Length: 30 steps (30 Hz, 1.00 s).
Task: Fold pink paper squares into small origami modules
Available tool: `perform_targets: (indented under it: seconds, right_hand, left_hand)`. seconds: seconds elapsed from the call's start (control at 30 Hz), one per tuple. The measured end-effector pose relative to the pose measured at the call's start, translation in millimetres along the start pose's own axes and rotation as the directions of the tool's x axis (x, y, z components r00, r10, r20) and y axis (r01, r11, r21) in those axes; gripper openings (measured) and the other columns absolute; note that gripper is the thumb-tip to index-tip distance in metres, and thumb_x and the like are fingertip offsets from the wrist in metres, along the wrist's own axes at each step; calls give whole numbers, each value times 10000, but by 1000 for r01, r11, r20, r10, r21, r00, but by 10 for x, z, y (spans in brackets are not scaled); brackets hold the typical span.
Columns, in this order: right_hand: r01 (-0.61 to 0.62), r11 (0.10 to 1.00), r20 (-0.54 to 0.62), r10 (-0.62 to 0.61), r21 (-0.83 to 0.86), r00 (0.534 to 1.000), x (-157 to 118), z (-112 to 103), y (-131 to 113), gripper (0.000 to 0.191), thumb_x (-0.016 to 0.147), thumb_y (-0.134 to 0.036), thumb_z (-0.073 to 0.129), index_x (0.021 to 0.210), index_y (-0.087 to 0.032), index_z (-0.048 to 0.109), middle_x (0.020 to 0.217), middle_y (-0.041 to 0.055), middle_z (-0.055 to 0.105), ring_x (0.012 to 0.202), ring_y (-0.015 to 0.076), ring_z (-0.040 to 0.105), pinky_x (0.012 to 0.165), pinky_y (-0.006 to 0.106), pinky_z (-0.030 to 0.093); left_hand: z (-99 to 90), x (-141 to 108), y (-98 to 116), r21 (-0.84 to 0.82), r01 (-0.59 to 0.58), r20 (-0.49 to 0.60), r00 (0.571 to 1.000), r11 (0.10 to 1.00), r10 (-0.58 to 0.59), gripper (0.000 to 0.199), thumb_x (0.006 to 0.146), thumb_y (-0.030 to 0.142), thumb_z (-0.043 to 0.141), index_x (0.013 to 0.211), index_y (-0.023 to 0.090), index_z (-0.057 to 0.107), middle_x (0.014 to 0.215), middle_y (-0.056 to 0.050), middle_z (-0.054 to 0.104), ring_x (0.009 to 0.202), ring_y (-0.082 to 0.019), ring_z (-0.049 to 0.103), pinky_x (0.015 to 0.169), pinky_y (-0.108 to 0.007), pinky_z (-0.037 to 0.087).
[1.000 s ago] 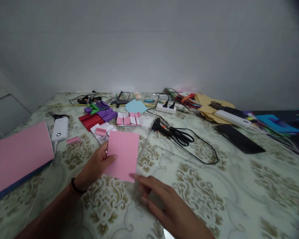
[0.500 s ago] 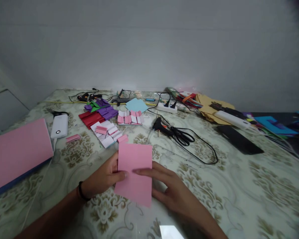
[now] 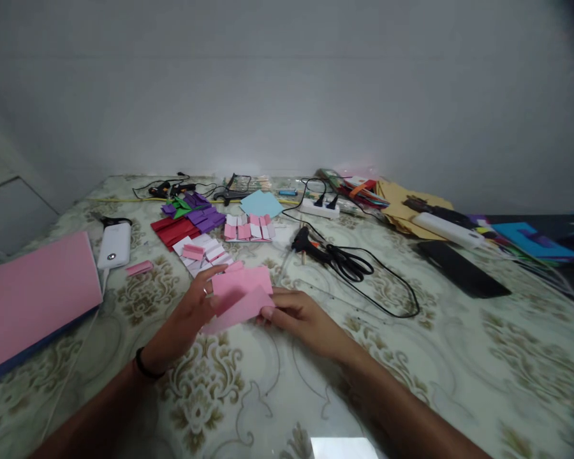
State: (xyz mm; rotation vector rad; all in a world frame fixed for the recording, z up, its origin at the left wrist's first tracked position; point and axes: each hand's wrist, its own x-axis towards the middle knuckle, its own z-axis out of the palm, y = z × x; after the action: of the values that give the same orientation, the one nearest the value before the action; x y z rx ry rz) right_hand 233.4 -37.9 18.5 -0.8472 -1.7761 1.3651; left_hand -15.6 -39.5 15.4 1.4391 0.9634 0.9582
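A pink sheet of paper (image 3: 243, 280) is bent over on itself, its near part slanting up as a flap. My right hand (image 3: 310, 322) pinches the right side, thumb on the flap and fingers behind. My left hand (image 3: 191, 312), with a ring and a black wristband, holds the left side between thumb and fingers; some fingertips are hidden. Just beyond the sheet lie folded white and pink paper pieces (image 3: 201, 254). Another group of pink and white strips (image 3: 249, 227) sits behind them.
On the left are a pink paper stack (image 3: 38, 293), a white power bank (image 3: 115, 245) and a small pink folded strip (image 3: 139, 268). A black glue gun (image 3: 310, 245) with coiled cord, a power strip (image 3: 319, 208) and a black phone-like slab (image 3: 462, 268) lie to the right.
The pink sheet was flat and upright between my hands; now its near part is bent up and over. My right hand has moved from resting on the sheet to pinching its right edge.
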Motion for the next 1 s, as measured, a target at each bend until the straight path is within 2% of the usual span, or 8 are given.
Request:
perform_targets:
  seconds: [0.1, 0.2, 0.27, 0.33, 0.43, 0.63, 0.73, 1.0]
  right_hand:
    - [-117, 979, -24, 123, 166, 992, 5, 62, 193, 396, 947, -483, 606, 818, -137, 751, 873, 64, 688, 744, 141, 630, 679, 251, 515]
    - [-144, 956, -54, 163, 256, 985, 6, 97, 263, 415, 908, -520, 643, 788, -137, 751, 843, 68, 703, 732, 142, 637, 682, 256, 533]
    - [-164, 944, -83, 195, 286, 977, 4, 109, 245, 423, 891, -538, 655, 783, -140, 745, 806, 66, 711, 699, 135, 631, 681, 259, 537]
    - [-183, 934, -109, 225, 307, 968, -2, 119, 205, 420, 879, -545, 664, 800, -141, 742, 770, 62, 714, 666, 131, 624, 677, 263, 541]
    - [-192, 928, -132, 244, 318, 961, -21, 136, 146, 397, 873, -530, 675, 844, -141, 746, 767, 59, 717, 663, 130, 624, 688, 268, 550]
    - [-186, 934, -129, 234, 305, 964, -84, 166, 65, 358, 837, -498, 724, 940, -156, 749, 847, 68, 728, 782, 170, 670, 667, 268, 566]
    - [-175, 943, -209, 238, 283, 948, -95, 169, 56, 366, 824, -524, 725, 858, -160, 736, 761, 50, 720, 678, 153, 655, 623, 266, 566]
    - [-118, 964, -307, 191, 240, 932, -81, 180, 76, 338, 789, -492, 765, 755, -169, 675, 703, 25, 702, 607, 144, 638, 614, 272, 540]
  left_hand:
    - [-28, 20, -45, 80, -65, -7, 998, 995, 66, 500, 988, 550, 417, 1275, 233, 675, 1343, -105, 647, 1219, -302, 589, 1021, -411, 474]
    - [-47, 38, -32, 145, -106, 10, 994, 984, 105, 532, 978, 572, 406, 1220, 204, 704, 1315, -111, 668, 1237, -313, 580, 1013, -398, 474]
    - [-42, 43, 27, 266, -89, 27, 996, 960, 85, 482, 951, 540, 493, 1221, 192, 689, 1247, -100, 694, 1142, -283, 622, 933, -346, 500]
    - [-20, 42, 99, 419, -12, 13, 1000, 908, 7, 399, 930, 476, 567, 1176, 185, 684, 1017, -58, 737, 882, -213, 657, 759, -283, 507]
    - [16, 34, 159, 541, -26, -17, 999, 841, 42, 293, 932, 429, 566, 906, 164, 689, 732, 2, 662, 675, -151, 580, 630, -238, 445]
    - [29, -1, 139, 627, -131, -15, 984, 768, 180, 231, 905, 373, 607, 812, 166, 649, 706, 23, 618, 662, -126, 551, 644, -227, 422]
    - [28, -9, 133, 632, -167, -27, 971, 757, 237, 206, 888, 364, 634, 854, 162, 658, 747, 16, 644, 685, -127, 567, 662, -223, 428]
    - [-8, -7, 115, 526, -155, -89, 968, 836, 236, 228, 876, 378, 646, 818, 159, 622, 642, 37, 564, 612, -108, 516, 593, -212, 392]
